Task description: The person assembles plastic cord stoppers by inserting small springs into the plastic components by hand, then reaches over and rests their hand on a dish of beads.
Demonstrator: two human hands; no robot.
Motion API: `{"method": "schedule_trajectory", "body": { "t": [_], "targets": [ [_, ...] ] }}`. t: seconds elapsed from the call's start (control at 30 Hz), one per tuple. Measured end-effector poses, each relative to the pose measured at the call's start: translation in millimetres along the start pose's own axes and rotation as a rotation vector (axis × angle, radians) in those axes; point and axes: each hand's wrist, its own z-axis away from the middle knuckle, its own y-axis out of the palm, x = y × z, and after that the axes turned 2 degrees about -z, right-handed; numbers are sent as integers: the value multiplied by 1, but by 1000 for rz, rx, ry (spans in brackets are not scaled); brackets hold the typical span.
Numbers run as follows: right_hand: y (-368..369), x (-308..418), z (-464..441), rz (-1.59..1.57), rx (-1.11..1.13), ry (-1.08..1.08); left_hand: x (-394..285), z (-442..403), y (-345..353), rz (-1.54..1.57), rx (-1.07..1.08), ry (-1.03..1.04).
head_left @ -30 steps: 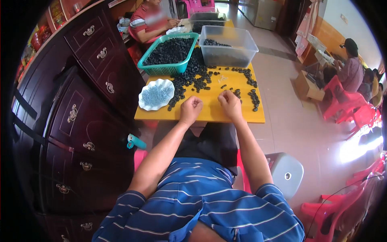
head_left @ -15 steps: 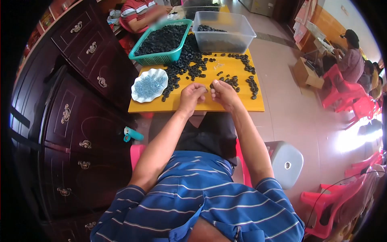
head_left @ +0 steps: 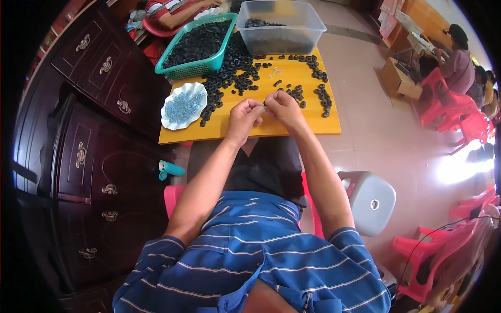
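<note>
My left hand (head_left: pixel 243 121) and my right hand (head_left: pixel 285 111) meet above the front edge of the yellow table (head_left: pixel 224 129). A small dark piece (head_left: pixel 265 104) shows between the fingertips of my right hand, close to my left fingertips. My left hand is pinched closed; whatever is in it is too small to name. To its left lies a white scalloped dish (head_left: pixel 168 115) holding small clear-blue pieces. Loose black pieces (head_left: pixel 241 82) are heaped behind my hands, with smaller groups (head_left: pixel 324 99) at the right.
A green basket (head_left: pixel 214 64) of black pieces and a clear plastic bin (head_left: pixel 282 41) stand at the back. Across the table sits a person in red (head_left: pixel 175 20). Dark drawers (head_left: pixel 109 78) flank the left; a grey stool (head_left: pixel 371 203) and pink chairs (head_left: pixel 433 255) are at right.
My hands have come together, and a dark piece now shows at my right fingertips. The view has tilted, so the table and its containers appear higher and further left.
</note>
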Motion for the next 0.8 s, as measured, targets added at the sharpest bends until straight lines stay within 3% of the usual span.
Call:
{"method": "schedule_trajectory", "body": {
  "t": [0.2,0.33,0.53,0.8],
  "targets": [
    [0,-7,-3,278,-120,-62,0,-1,0,-35,-13,-27],
    [5,-2,2,86,-90,-41,-1,2,-5,6,-31,-21],
    [2,-4,3,501,-135,-177,-6,2,-7,30,-97,-48],
    [3,-3,5,569,-123,-183,-13,-17,-9,-76,-153,-16]
  ]
}}
